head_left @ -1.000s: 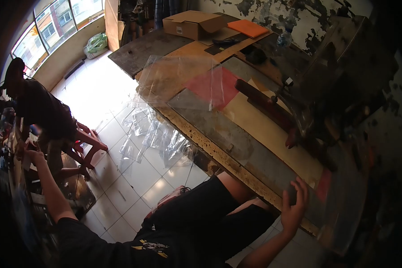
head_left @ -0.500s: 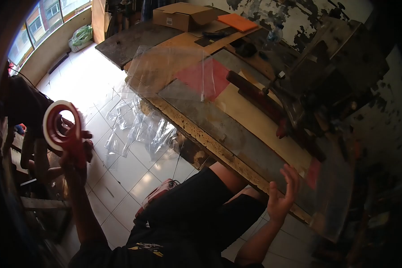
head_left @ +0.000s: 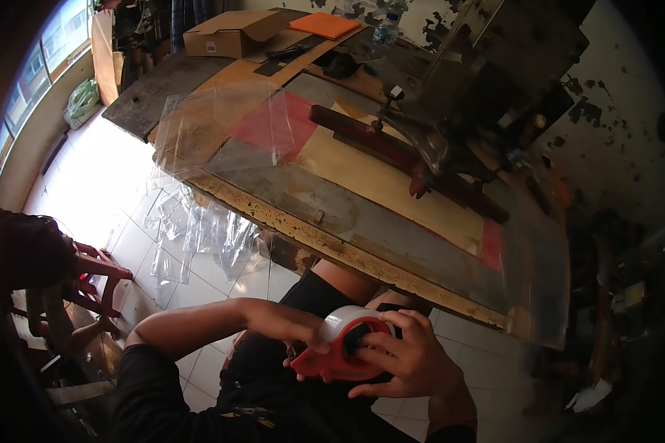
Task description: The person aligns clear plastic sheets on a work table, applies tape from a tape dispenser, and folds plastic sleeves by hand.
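Observation:
A red tape dispenser [head_left: 319, 362] carrying a roll of clear tape [head_left: 347, 319] is held over my lap, below the table's front edge. My left hand [head_left: 292, 328] is closed around its handle end. On the other side, my right hand [head_left: 410, 358] grips the roll's side, with fingers reaching into the hub opening and the thumb underneath. Its fingertips are partly hidden inside the ring.
On the worktable [head_left: 273, 193] lie a pink sheet [head_left: 277, 124], a yellowish strip [head_left: 347, 168] and clear plastic [head_left: 192, 122], under a dark-red clamping bar [head_left: 362, 135]. Plastic pieces [head_left: 214, 236] hang off the edge. A cardboard box [head_left: 225, 37] stands behind. Another person [head_left: 33, 247] is at left.
My left hand has brought the tape dispenser from the far left to in front of my body. My right hand, open and raised before, has come down onto the roll.

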`<action>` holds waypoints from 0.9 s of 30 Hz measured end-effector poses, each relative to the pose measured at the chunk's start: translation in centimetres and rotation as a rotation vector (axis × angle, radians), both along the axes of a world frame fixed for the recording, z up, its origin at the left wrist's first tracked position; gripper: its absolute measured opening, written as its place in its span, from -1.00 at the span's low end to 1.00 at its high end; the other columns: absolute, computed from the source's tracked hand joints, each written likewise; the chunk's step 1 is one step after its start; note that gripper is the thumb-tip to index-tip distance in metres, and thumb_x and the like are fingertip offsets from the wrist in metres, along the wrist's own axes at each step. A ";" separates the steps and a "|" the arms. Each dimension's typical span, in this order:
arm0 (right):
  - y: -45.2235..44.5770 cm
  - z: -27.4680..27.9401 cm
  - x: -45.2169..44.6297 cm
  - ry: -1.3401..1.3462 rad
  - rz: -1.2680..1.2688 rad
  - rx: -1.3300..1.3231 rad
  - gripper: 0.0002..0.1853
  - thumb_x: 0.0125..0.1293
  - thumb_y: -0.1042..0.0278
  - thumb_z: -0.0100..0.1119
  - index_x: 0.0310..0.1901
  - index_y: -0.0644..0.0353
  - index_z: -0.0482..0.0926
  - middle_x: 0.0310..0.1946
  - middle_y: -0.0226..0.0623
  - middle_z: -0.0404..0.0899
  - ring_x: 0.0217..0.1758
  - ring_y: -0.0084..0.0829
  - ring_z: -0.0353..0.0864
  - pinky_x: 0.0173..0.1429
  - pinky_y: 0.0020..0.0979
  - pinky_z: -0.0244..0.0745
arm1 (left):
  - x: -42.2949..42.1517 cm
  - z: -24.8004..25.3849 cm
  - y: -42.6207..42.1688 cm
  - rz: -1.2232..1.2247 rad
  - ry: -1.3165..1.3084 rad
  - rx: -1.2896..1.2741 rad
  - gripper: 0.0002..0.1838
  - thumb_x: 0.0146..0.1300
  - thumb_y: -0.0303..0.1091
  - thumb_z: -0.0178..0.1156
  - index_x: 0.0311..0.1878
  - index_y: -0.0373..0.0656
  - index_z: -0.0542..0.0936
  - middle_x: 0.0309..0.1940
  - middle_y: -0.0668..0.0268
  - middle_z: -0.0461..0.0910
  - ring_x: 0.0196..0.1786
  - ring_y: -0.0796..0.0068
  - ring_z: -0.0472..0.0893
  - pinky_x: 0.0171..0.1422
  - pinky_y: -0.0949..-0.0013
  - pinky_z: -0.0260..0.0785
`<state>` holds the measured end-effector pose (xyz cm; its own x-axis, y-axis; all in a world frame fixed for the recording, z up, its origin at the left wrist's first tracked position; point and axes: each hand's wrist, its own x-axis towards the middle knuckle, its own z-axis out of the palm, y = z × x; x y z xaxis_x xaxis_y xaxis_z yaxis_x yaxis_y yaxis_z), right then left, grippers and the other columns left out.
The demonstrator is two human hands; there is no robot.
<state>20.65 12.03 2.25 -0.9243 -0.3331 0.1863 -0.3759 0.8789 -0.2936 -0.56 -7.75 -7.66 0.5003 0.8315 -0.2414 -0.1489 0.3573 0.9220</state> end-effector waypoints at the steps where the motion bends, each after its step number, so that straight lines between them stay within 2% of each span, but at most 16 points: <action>1: -0.5 0.1 0.2 0.023 -0.063 0.158 -0.39 0.17 -0.48 0.45 -0.05 -0.09 0.81 0.03 -0.55 0.71 0.37 -0.33 0.49 0.50 0.02 0.22 | -0.6 1.4 0.7 -0.068 -0.107 -0.056 -0.30 0.59 0.24 -0.04 0.30 -0.29 0.56 0.04 0.14 0.76 -0.19 0.43 0.77 -0.22 0.43 0.51; 3: -0.6 -0.7 0.5 0.117 -0.143 0.415 -0.36 0.23 -0.51 0.38 -0.01 -0.07 0.81 0.16 -0.57 0.69 0.47 -0.35 0.42 0.60 0.09 0.07 | -1.8 3.1 1.8 -0.130 -0.249 -0.110 -0.22 0.58 0.30 -0.15 0.38 -0.28 0.51 0.21 0.11 0.74 -0.14 0.37 0.80 -0.20 0.39 0.53; 4: -0.7 -0.6 0.4 0.150 -0.169 0.457 -0.47 0.40 -0.31 0.31 0.10 -0.04 0.75 0.23 -0.47 0.67 0.48 -0.34 0.46 0.65 0.09 0.02 | -2.4 3.0 2.1 -0.123 -0.237 -0.120 -0.20 0.59 0.31 -0.19 0.42 -0.28 0.48 0.23 0.08 0.72 -0.09 0.33 0.81 -0.18 0.40 0.55; 6: 0.0 -1.0 -0.2 0.239 -0.147 0.467 -0.50 0.39 -0.24 0.34 0.13 -0.06 0.75 0.13 -0.49 0.71 0.49 -0.40 0.45 0.70 0.10 -0.03 | -3.4 4.4 2.7 -0.120 -0.195 -0.107 -0.16 0.60 0.37 -0.23 0.44 -0.27 0.47 0.24 0.02 0.71 0.01 0.23 0.82 -0.14 0.36 0.60; 7: 0.4 -0.3 -0.8 0.197 -0.095 0.323 -0.55 0.35 -0.11 0.44 0.04 0.07 0.74 -0.09 -0.39 0.74 0.29 -0.35 0.63 0.61 0.07 0.25 | -3.5 5.5 2.8 -0.105 -0.171 -0.125 -0.10 0.59 0.44 -0.26 0.45 -0.27 0.46 0.23 -0.02 0.71 0.06 0.19 0.82 -0.10 0.30 0.64; 8: 0.9 0.0 -1.4 0.198 -0.075 0.312 -0.55 0.35 -0.11 0.44 0.04 0.07 0.74 -0.09 -0.39 0.74 0.29 -0.35 0.63 0.61 0.07 0.25 | -3.7 6.6 2.8 -0.091 -0.145 -0.137 -0.05 0.57 0.51 -0.29 0.46 -0.27 0.45 0.23 -0.06 0.70 0.11 0.15 0.82 -0.05 0.24 0.67; 9: 1.6 0.2 -1.8 0.121 -0.007 0.143 -0.58 0.32 -0.05 0.49 -0.05 0.15 0.72 -0.18 -0.34 0.72 0.13 -0.31 0.69 0.48 0.02 0.42 | -3.9 7.3 2.8 -0.094 -0.130 -0.134 0.08 0.50 0.62 -0.36 0.51 -0.28 0.40 0.26 -0.12 0.67 0.15 0.08 0.80 0.03 0.11 0.71; 11: 1.9 1.5 -3.2 0.084 0.094 -0.107 -0.59 0.24 0.09 0.60 -0.28 0.28 0.63 -0.37 -0.24 0.66 -0.27 -0.19 0.74 0.15 -0.08 0.72 | -4.7 8.9 2.2 0.038 -0.019 -0.109 0.17 0.45 0.68 -0.45 0.59 -0.30 0.31 0.30 -0.17 0.62 0.17 0.02 0.78 0.12 0.07 0.70; 12: 2.1 1.5 -3.3 0.081 0.096 -0.100 -0.59 0.24 0.09 0.60 -0.28 0.28 0.63 -0.37 -0.24 0.66 -0.27 -0.19 0.74 0.15 -0.08 0.72 | -5.2 9.6 1.8 0.138 0.076 -0.089 0.20 0.44 0.70 -0.47 0.63 -0.29 0.27 0.31 -0.18 0.61 0.19 0.01 0.77 0.15 0.06 0.70; 13: 2.5 1.5 -3.1 0.094 0.077 -0.104 -0.58 0.24 0.07 0.60 -0.29 0.27 0.63 -0.38 -0.25 0.65 -0.29 -0.20 0.73 0.13 -0.09 0.71 | -5.8 9.1 1.7 0.262 0.176 -0.116 0.01 0.59 0.51 -0.44 0.64 -0.25 0.27 0.38 -0.05 0.58 0.30 0.06 0.71 0.16 0.09 0.72; 14: 2.9 1.5 -3.0 0.108 0.056 -0.109 -0.57 0.24 0.05 0.60 -0.31 0.26 0.63 -0.38 -0.26 0.65 -0.30 -0.20 0.73 0.11 -0.09 0.70 | -6.2 8.4 1.6 0.259 0.173 -0.108 0.01 0.59 0.51 -0.44 0.64 -0.25 0.27 0.38 -0.05 0.58 0.30 0.06 0.71 0.16 0.09 0.72; 16: 3.4 1.7 -2.7 0.113 0.046 -0.083 -0.57 0.25 0.04 0.60 -0.33 0.26 0.62 -0.40 -0.27 0.64 -0.32 -0.21 0.72 0.07 -0.11 0.70 | -6.5 7.3 1.4 0.511 0.235 0.263 -0.11 0.65 0.40 -0.28 0.57 -0.25 0.40 0.41 -0.02 0.56 0.37 0.14 0.64 0.32 0.11 0.63; 17: 3.5 1.8 -2.7 0.122 0.043 -0.064 -0.56 0.26 0.03 0.59 -0.34 0.26 0.61 -0.41 -0.27 0.64 -0.33 -0.22 0.71 0.03 -0.13 0.69 | -6.1 7.0 1.4 0.609 0.254 0.423 -0.33 0.66 0.17 0.04 0.47 -0.24 0.54 0.32 0.05 0.63 0.33 0.22 0.65 0.38 0.17 0.54; 18: 3.6 1.7 -2.6 0.120 0.042 -0.063 -0.56 0.26 0.03 0.59 -0.34 0.26 0.61 -0.41 -0.27 0.64 -0.33 -0.22 0.71 0.03 -0.13 0.69 | -5.7 6.9 1.4 0.609 0.251 0.424 -0.33 0.66 0.17 0.04 0.47 -0.24 0.54 0.32 0.05 0.63 0.33 0.22 0.65 0.38 0.17 0.54; 21: 3.6 1.3 -2.5 0.144 0.034 -0.054 -0.53 0.24 -0.01 0.61 -0.35 0.26 0.62 -0.44 -0.28 0.63 -0.35 -0.24 0.71 -0.03 -0.17 0.66 | -4.5 8.0 1.7 0.788 0.460 0.647 -0.57 0.51 -0.18 0.36 0.31 -0.21 0.67 0.07 0.16 0.71 0.14 0.34 0.70 0.21 0.22 0.52; 27: 3.6 1.6 -2.2 0.174 0.029 -0.056 -0.50 0.21 -0.04 0.63 -0.34 0.29 0.63 -0.44 -0.27 0.64 -0.36 -0.25 0.72 -0.06 -0.18 0.67 | -3.8 7.1 2.9 0.881 0.453 0.827 -0.74 0.43 -0.29 0.45 0.08 -0.20 0.75 -0.04 0.23 0.75 0.00 0.34 0.74 0.11 0.26 0.55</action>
